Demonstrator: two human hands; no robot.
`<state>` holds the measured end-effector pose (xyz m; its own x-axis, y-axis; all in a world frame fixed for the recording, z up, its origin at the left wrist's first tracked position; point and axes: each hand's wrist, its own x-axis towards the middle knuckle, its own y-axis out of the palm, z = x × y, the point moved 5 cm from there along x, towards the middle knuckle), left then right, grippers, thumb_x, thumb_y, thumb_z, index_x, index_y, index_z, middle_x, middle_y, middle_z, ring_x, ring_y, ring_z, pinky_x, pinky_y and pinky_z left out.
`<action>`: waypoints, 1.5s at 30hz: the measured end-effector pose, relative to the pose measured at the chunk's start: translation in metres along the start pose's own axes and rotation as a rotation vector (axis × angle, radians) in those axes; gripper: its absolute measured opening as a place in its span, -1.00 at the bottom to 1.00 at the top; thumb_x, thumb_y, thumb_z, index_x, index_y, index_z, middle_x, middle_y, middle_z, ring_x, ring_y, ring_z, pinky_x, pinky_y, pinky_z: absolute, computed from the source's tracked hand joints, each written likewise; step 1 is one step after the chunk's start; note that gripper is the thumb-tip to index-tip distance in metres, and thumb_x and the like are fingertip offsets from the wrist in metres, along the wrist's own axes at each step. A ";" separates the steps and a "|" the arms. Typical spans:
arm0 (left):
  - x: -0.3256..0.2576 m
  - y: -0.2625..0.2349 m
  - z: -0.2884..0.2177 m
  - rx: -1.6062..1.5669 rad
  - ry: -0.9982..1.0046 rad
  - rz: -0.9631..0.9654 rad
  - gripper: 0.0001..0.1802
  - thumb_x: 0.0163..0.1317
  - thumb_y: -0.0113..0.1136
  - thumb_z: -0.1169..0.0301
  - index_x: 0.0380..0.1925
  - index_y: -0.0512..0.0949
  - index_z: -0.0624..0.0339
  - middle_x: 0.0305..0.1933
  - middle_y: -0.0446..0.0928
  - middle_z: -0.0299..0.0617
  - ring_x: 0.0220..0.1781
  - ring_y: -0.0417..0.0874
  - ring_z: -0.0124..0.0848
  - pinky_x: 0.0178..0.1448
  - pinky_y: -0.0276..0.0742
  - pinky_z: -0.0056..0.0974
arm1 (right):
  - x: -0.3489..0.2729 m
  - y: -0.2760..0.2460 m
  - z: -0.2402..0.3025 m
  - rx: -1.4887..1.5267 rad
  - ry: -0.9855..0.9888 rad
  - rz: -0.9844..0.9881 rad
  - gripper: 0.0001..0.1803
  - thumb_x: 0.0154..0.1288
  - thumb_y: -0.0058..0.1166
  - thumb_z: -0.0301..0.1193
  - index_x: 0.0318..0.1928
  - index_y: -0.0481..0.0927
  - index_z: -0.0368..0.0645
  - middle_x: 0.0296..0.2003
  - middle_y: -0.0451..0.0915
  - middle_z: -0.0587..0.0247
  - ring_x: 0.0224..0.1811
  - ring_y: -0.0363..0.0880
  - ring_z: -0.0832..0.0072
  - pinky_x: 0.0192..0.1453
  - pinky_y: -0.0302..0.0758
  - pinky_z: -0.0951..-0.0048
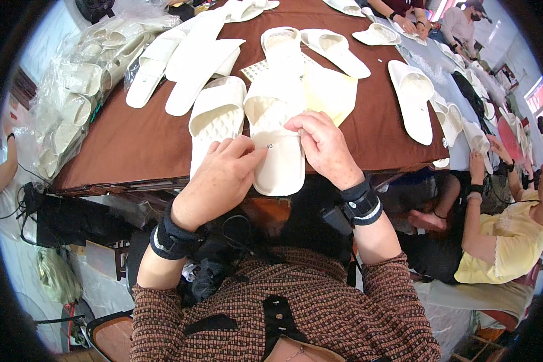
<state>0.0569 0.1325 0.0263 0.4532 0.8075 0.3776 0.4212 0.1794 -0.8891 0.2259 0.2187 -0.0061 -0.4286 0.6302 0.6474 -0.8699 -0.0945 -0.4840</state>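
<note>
Head view: white slipper (278, 175) overhangs the near edge of the brown table (383, 130); left hand (223, 172) curled, right hand (327, 148) half-pinched, both touching it, hold unclear; rightward, open room.

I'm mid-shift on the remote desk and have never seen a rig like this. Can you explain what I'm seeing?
There's no machine: a person works bare-handed, wearing dark wristbands. The one picture comes from a wide fisheye camera on their head, looking down, so picture left is their left and straight edges bend near the rim.

On the brown-covered table lie pale slippers and a yellow sheet; a clear bag of more slippers is at the left.

The left hand and right hand are at opposite sides of one slipper at the near edge. How firmly they grip it, I can't tell. Other people are at the right.
</note>
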 end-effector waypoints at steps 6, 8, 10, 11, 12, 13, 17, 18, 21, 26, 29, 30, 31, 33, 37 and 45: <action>0.010 0.005 -0.002 0.079 -0.043 0.017 -0.63 0.12 0.09 0.60 -0.02 0.57 0.22 -0.17 0.46 -0.09 -0.09 0.53 -0.10 0.04 0.40 -0.11 | 0.004 -0.001 -0.001 -0.011 -0.011 -0.001 -0.77 0.19 -0.03 -0.67 -0.17 0.60 -0.22 -0.18 0.62 0.08 -0.05 0.54 0.08 0.06 0.50 0.21; 0.012 0.003 -0.005 0.115 -0.047 0.031 -0.63 0.11 0.08 0.60 -0.04 0.57 0.22 -0.17 0.45 -0.09 -0.10 0.52 -0.11 0.02 0.40 -0.11 | 0.007 -0.001 -0.001 -0.023 0.005 0.020 -0.77 0.20 -0.04 -0.67 -0.18 0.61 -0.22 -0.19 0.61 0.07 -0.06 0.53 0.08 0.06 0.49 0.21; 0.012 0.004 -0.005 0.152 -0.054 0.031 -0.63 0.09 0.07 0.61 -0.05 0.57 0.22 -0.18 0.45 -0.09 -0.12 0.51 -0.12 0.00 0.39 -0.11 | 0.005 0.000 0.000 -0.036 0.005 0.027 -0.77 0.20 -0.04 -0.67 -0.18 0.61 -0.23 -0.19 0.61 0.07 -0.06 0.53 0.08 0.06 0.48 0.21; 0.009 0.006 -0.005 0.154 -0.041 0.023 -0.63 0.08 0.07 0.61 -0.06 0.56 0.22 -0.18 0.44 -0.09 -0.13 0.50 -0.13 -0.01 0.39 -0.11 | 0.005 0.000 0.001 -0.040 0.010 0.027 -0.77 0.20 -0.04 -0.67 -0.18 0.61 -0.23 -0.19 0.61 0.06 -0.06 0.53 0.07 0.06 0.48 0.21; 0.007 0.006 -0.005 0.162 -0.032 0.014 -0.63 0.06 0.08 0.61 -0.07 0.56 0.22 -0.19 0.44 -0.10 -0.14 0.50 -0.14 -0.02 0.38 -0.11 | 0.005 0.001 0.004 -0.042 0.003 0.032 -0.77 0.19 -0.04 -0.68 -0.17 0.61 -0.24 -0.19 0.61 0.06 -0.05 0.53 0.08 0.07 0.47 0.21; 0.004 0.003 -0.003 0.180 -0.051 -0.016 -0.63 0.06 0.08 0.61 -0.07 0.56 0.22 -0.19 0.44 -0.10 -0.14 0.50 -0.14 -0.02 0.38 -0.11 | 0.006 0.003 0.004 -0.036 -0.027 0.019 -0.76 0.20 -0.03 -0.68 -0.16 0.61 -0.23 -0.18 0.61 0.07 -0.04 0.53 0.09 0.08 0.47 0.22; -0.011 -0.003 -0.006 0.127 -0.048 0.033 -0.62 0.03 0.11 0.62 -0.08 0.57 0.22 -0.15 0.48 -0.12 -0.08 0.51 -0.13 0.02 0.39 -0.12 | 0.002 0.003 0.009 -0.033 0.041 0.027 -0.76 0.22 -0.04 -0.68 -0.16 0.62 -0.21 -0.18 0.61 0.08 -0.02 0.53 0.11 0.10 0.48 0.25; -0.014 -0.006 -0.007 0.073 -0.036 -0.024 -0.62 0.02 0.12 0.64 -0.09 0.57 0.22 -0.14 0.48 -0.12 -0.07 0.51 -0.13 0.04 0.39 -0.11 | 0.001 0.002 0.005 -0.005 0.072 0.031 -0.76 0.22 -0.04 -0.68 -0.16 0.61 -0.22 -0.18 0.61 0.09 -0.03 0.53 0.12 0.09 0.48 0.26; -0.029 -0.019 -0.009 -0.025 -0.047 -0.093 -0.61 0.01 0.15 0.66 -0.09 0.58 0.23 -0.08 0.51 -0.11 0.00 0.51 -0.11 0.13 0.38 -0.10 | 0.000 0.000 0.000 -0.016 0.065 0.023 -0.77 0.23 -0.04 -0.67 -0.16 0.61 -0.23 -0.19 0.62 0.09 -0.06 0.54 0.16 0.05 0.49 0.29; -0.063 -0.042 0.021 0.017 -0.226 -0.261 -0.70 0.12 0.14 0.61 -0.11 0.61 0.27 -0.05 0.54 -0.06 0.03 0.52 -0.09 0.15 0.36 -0.12 | 0.002 0.002 0.000 -0.024 0.059 0.017 -0.78 0.24 -0.04 -0.68 -0.16 0.62 -0.26 -0.21 0.63 0.09 -0.08 0.58 0.21 0.04 0.51 0.34; -0.082 -0.050 0.042 0.015 -0.305 -0.379 -0.76 0.16 0.15 0.59 -0.15 0.62 0.27 -0.16 0.55 -0.06 -0.05 0.55 -0.10 0.04 0.39 -0.11 | 0.002 0.003 -0.002 -0.030 0.044 -0.009 -0.78 0.24 -0.04 -0.69 -0.17 0.62 -0.27 -0.21 0.63 0.10 -0.11 0.61 0.27 0.02 0.51 0.40; -0.090 -0.050 0.050 0.000 -0.349 -0.404 -0.78 0.17 0.15 0.59 -0.15 0.61 0.29 -0.17 0.56 -0.04 -0.08 0.57 -0.07 0.01 0.42 -0.11 | 0.002 0.004 -0.003 -0.021 0.058 -0.010 -0.79 0.25 -0.04 -0.69 -0.18 0.62 -0.28 -0.22 0.63 0.11 -0.12 0.62 0.27 0.02 0.52 0.40; -0.098 -0.050 0.056 -0.015 -0.393 -0.429 -0.79 0.19 0.15 0.58 -0.15 0.61 0.31 -0.19 0.56 -0.02 -0.11 0.58 -0.05 -0.02 0.45 -0.10 | 0.002 0.004 -0.004 -0.013 0.073 -0.010 -0.79 0.25 -0.04 -0.69 -0.19 0.62 -0.28 -0.22 0.63 0.11 -0.13 0.62 0.28 0.02 0.52 0.41; -0.111 -0.048 0.060 -0.063 -0.424 -0.440 -0.79 0.21 0.15 0.57 -0.15 0.60 0.34 -0.20 0.57 0.01 -0.13 0.59 -0.02 -0.04 0.48 -0.10 | 0.002 0.004 -0.004 -0.010 0.086 -0.005 -0.80 0.25 -0.04 -0.69 -0.19 0.62 -0.29 -0.23 0.63 0.12 -0.13 0.62 0.29 0.02 0.52 0.41; -0.122 -0.043 0.059 -0.154 -0.478 -0.446 -0.79 0.25 0.17 0.54 -0.13 0.58 0.40 -0.20 0.57 0.04 -0.15 0.62 0.00 -0.07 0.54 -0.12 | 0.002 0.003 -0.012 0.015 0.099 -0.015 -0.80 0.27 -0.04 -0.64 -0.18 0.63 -0.25 -0.24 0.64 0.09 -0.14 0.61 0.25 -0.01 0.53 0.36; -0.117 -0.013 0.062 -0.304 -0.606 -0.400 -0.71 0.39 0.13 0.34 -0.12 0.56 0.41 -0.30 0.65 0.05 -0.36 0.66 -0.12 -0.20 0.56 -0.20 | -0.001 0.007 -0.015 0.045 0.156 -0.003 -0.80 0.26 -0.05 -0.63 -0.19 0.64 -0.26 -0.23 0.65 0.10 -0.10 0.61 0.25 0.06 0.52 0.36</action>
<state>-0.0500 0.0705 -0.0225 -0.2488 0.8952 0.3696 0.6979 0.4303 -0.5724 0.2244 0.2290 -0.0187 -0.3862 0.7419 0.5481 -0.8826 -0.1246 -0.4532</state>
